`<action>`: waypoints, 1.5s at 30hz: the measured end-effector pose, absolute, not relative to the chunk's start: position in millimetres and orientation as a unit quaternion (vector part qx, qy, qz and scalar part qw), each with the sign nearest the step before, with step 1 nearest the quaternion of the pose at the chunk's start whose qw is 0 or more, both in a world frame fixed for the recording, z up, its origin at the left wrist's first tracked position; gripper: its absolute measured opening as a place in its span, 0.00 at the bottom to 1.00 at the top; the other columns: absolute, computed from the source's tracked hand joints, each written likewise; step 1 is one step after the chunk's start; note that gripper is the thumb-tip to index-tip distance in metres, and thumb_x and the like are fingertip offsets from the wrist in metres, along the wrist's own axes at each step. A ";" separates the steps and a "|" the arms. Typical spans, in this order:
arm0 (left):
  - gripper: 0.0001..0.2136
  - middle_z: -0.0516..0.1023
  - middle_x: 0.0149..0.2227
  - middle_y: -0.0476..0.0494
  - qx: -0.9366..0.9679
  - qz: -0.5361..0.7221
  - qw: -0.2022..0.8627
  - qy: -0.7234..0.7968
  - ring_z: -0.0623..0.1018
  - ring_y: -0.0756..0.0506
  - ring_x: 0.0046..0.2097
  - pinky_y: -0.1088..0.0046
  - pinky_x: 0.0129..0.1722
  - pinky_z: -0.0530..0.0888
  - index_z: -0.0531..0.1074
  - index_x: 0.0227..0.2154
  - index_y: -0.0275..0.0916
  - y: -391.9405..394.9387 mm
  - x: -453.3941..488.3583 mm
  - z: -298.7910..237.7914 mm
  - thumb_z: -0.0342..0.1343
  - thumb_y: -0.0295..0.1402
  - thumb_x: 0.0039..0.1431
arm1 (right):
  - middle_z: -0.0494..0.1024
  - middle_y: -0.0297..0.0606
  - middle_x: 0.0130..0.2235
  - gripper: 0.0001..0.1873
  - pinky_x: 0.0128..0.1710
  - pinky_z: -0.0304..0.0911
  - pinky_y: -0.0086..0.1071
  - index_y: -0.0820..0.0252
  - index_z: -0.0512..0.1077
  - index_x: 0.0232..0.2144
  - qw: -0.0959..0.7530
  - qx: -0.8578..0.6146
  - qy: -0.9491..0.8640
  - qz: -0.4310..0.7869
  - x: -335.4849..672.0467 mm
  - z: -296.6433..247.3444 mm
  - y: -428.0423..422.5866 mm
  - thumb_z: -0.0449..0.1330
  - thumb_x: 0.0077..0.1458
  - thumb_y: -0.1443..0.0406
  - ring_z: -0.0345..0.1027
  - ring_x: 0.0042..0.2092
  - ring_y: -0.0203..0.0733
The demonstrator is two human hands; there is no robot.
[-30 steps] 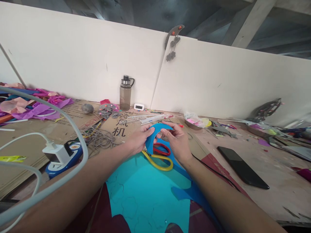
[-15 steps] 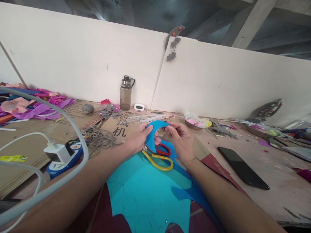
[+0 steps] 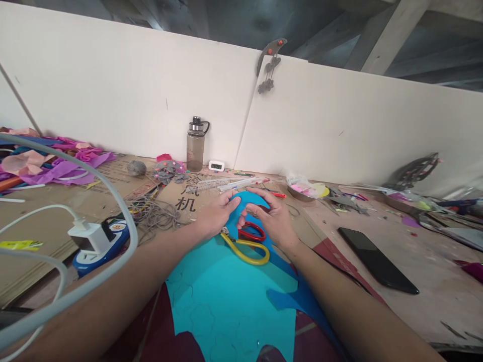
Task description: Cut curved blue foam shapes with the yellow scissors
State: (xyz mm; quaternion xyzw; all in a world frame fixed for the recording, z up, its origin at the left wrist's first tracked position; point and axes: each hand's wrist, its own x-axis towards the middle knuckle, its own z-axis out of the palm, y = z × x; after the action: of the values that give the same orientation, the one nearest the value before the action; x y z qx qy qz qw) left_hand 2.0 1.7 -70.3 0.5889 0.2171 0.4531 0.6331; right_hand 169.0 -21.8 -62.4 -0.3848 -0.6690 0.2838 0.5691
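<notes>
A blue crescent-shaped piece [image 3: 247, 199], felt-like, is held up in front of me by both hands. My left hand [image 3: 216, 216] pinches its left side, thumb on the front face. With thumb below and fingers along the upper edge, my right hand [image 3: 277, 217] grips it near the pointed right end. Just beneath lie scissors [image 3: 247, 253] with one red and one yellow handle loop; their blades are mostly hidden. They rest on a teal sheet [image 3: 226, 296] marked with thin drawn outlines. A darker blue cut-out scrap [image 3: 302, 299] lies along the sheet's right side.
A phone [image 3: 377, 259] lies at right. A water bottle [image 3: 195, 146] and a small digital clock [image 3: 216, 166] stand by the white partition [image 3: 113, 90]. Grey yarn [image 3: 158, 213], a blue power strip [image 3: 100, 249] with a white cable, and colourful scraps [image 3: 60, 161] are at left.
My right hand has shifted from pinching at the crescent's right tip to wrapping over its upper edge. The crescent has turned slightly, its tip now pointing right. The scissors have not moved.
</notes>
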 end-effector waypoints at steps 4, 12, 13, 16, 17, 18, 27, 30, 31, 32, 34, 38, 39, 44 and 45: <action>0.16 0.75 0.26 0.48 0.502 0.434 0.719 0.207 0.74 0.50 0.22 0.76 0.20 0.70 0.69 0.34 0.37 0.6 1.8 -61.3 0.55 0.48 0.63 | 0.79 0.34 0.30 0.21 0.38 0.74 0.46 0.52 0.74 0.51 0.575 -0.358 -0.632 0.376 165.1 -56.5 -29.4 0.65 0.55 0.56 0.78 0.32 0.47; 0.27 0.80 0.31 0.35 0.412 0.332 0.828 0.186 0.80 0.46 0.29 0.72 0.32 0.77 0.77 0.34 0.30 10.7 -6.4 -55.6 0.43 0.49 0.68 | 0.77 0.31 0.26 0.25 0.33 0.73 0.41 0.55 0.74 0.52 0.592 -0.385 -0.592 0.390 165.5 -54.9 -27.8 0.67 0.52 0.57 0.73 0.27 0.41; 0.26 0.81 0.31 0.35 0.410 0.330 0.830 0.185 0.80 0.46 0.30 0.72 0.33 0.77 0.78 0.35 0.30 11.0 -6.8 -56.0 0.44 0.49 0.68 | 0.77 0.31 0.27 0.25 0.33 0.73 0.40 0.56 0.74 0.51 0.593 -0.394 -0.593 0.377 167.1 -56.2 -26.0 0.67 0.52 0.56 0.73 0.27 0.40; 0.26 0.80 0.30 0.35 0.406 0.326 0.834 0.183 0.79 0.46 0.29 0.71 0.32 0.77 0.78 0.35 0.29 10.0 -7.0 -55.4 0.43 0.48 0.68 | 0.76 0.31 0.26 0.27 0.33 0.72 0.39 0.57 0.74 0.52 0.593 -0.402 -0.591 0.371 169.4 -58.6 -22.9 0.68 0.51 0.54 0.72 0.28 0.40; 0.27 0.80 0.29 0.35 0.402 0.324 0.836 0.183 0.78 0.46 0.28 0.71 0.32 0.77 0.78 0.35 0.28 9.4 -6.9 -54.8 0.43 0.48 0.68 | 0.76 0.30 0.26 0.28 0.32 0.72 0.39 0.57 0.74 0.52 0.594 -0.399 -0.588 0.378 169.1 -58.5 -22.9 0.68 0.51 0.54 0.71 0.28 0.40; 0.27 0.79 0.29 0.35 0.396 0.324 0.839 0.184 0.78 0.46 0.28 0.71 0.32 0.77 0.78 0.35 0.28 8.9 -6.9 -54.2 0.42 0.47 0.69 | 0.76 0.30 0.26 0.29 0.32 0.71 0.38 0.57 0.73 0.53 0.596 -0.392 -0.584 0.388 168.4 -58.0 -23.4 0.68 0.51 0.54 0.71 0.28 0.39; 0.17 0.82 0.37 0.32 0.399 0.305 0.859 0.101 0.83 0.43 0.38 0.65 0.43 0.79 0.76 0.41 0.30 8.2 -13.8 -56.6 0.55 0.42 0.65 | 0.76 0.28 0.26 0.28 0.29 0.69 0.34 0.52 0.72 0.53 0.605 -0.338 -0.558 0.457 169.4 -55.9 -23.8 0.69 0.50 0.58 0.71 0.27 0.37; 0.15 0.82 0.39 0.33 0.429 0.307 0.846 0.069 0.83 0.41 0.40 0.59 0.45 0.79 0.76 0.43 0.33 4.5 -15.8 -56.2 0.64 0.38 0.58 | 0.75 0.27 0.25 0.25 0.28 0.69 0.33 0.51 0.73 0.50 0.596 -0.304 -0.560 0.489 171.8 -56.8 -22.3 0.70 0.48 0.58 0.70 0.27 0.36; 0.17 0.82 0.40 0.34 0.438 0.309 0.842 0.063 0.83 0.41 0.40 0.57 0.46 0.79 0.75 0.44 0.34 3.2 -16.2 -55.8 0.66 0.37 0.55 | 0.74 0.26 0.25 0.25 0.27 0.69 0.33 0.50 0.74 0.49 0.589 -0.298 -0.562 0.497 172.1 -56.4 -22.4 0.70 0.48 0.58 0.69 0.26 0.36; 0.19 0.83 0.40 0.35 0.446 0.310 0.838 0.059 0.83 0.41 0.40 0.56 0.46 0.78 0.75 0.45 0.34 2.1 -16.7 -55.4 0.69 0.36 0.52 | 0.73 0.26 0.24 0.24 0.26 0.68 0.33 0.50 0.74 0.48 0.582 -0.294 -0.564 0.507 172.1 -55.8 -23.0 0.70 0.47 0.57 0.69 0.26 0.37; 0.23 0.83 0.40 0.36 0.458 0.309 0.831 0.059 0.83 0.40 0.41 0.56 0.46 0.78 0.74 0.46 0.35 1.2 -17.7 -54.9 0.72 0.35 0.47 | 0.72 0.25 0.23 0.25 0.24 0.68 0.34 0.49 0.74 0.47 0.565 -0.291 -0.563 0.528 171.6 -54.0 -24.6 0.71 0.45 0.56 0.68 0.25 0.37; 0.24 0.82 0.43 0.35 0.497 0.291 0.815 0.071 0.83 0.38 0.43 0.56 0.47 0.78 0.74 0.45 0.36 3.1 -19.7 -54.9 0.73 0.35 0.44 | 0.70 0.24 0.21 0.25 0.20 0.66 0.33 0.51 0.72 0.45 0.542 -0.283 -0.558 0.561 169.6 -51.4 -26.8 0.72 0.44 0.56 0.67 0.22 0.38; 0.24 0.82 0.43 0.35 0.507 0.290 0.808 0.076 0.83 0.38 0.42 0.56 0.47 0.78 0.74 0.45 0.37 3.7 -19.6 -54.9 0.73 0.35 0.45 | 0.70 0.24 0.21 0.26 0.19 0.65 0.32 0.51 0.71 0.47 0.537 -0.279 -0.560 0.566 169.1 -51.1 -26.8 0.71 0.45 0.56 0.66 0.21 0.37; 0.19 0.83 0.39 0.39 0.514 0.356 0.772 0.112 0.83 0.42 0.40 0.63 0.44 0.78 0.75 0.41 0.36 2.5 -13.5 -53.8 0.72 0.31 0.45 | 0.71 0.24 0.26 0.29 0.22 0.65 0.30 0.50 0.68 0.52 0.579 -0.293 -0.533 0.543 167.4 -51.0 -23.4 0.71 0.47 0.60 0.64 0.23 0.34; 0.19 0.83 0.39 0.39 0.510 0.376 0.763 0.123 0.83 0.43 0.40 0.65 0.44 0.78 0.75 0.41 0.35 1.5 -11.5 -53.4 0.72 0.31 0.45 | 0.72 0.26 0.28 0.29 0.24 0.66 0.30 0.51 0.69 0.51 0.593 -0.303 -0.523 0.532 167.5 -51.4 -22.1 0.71 0.46 0.60 0.65 0.25 0.34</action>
State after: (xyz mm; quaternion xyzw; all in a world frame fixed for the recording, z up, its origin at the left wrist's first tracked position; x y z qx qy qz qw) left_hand -11.5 1.5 -53.4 0.5103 0.1231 0.3761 0.7635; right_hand 167.5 -22.1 -51.4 -0.3031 -0.5225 0.5324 0.5930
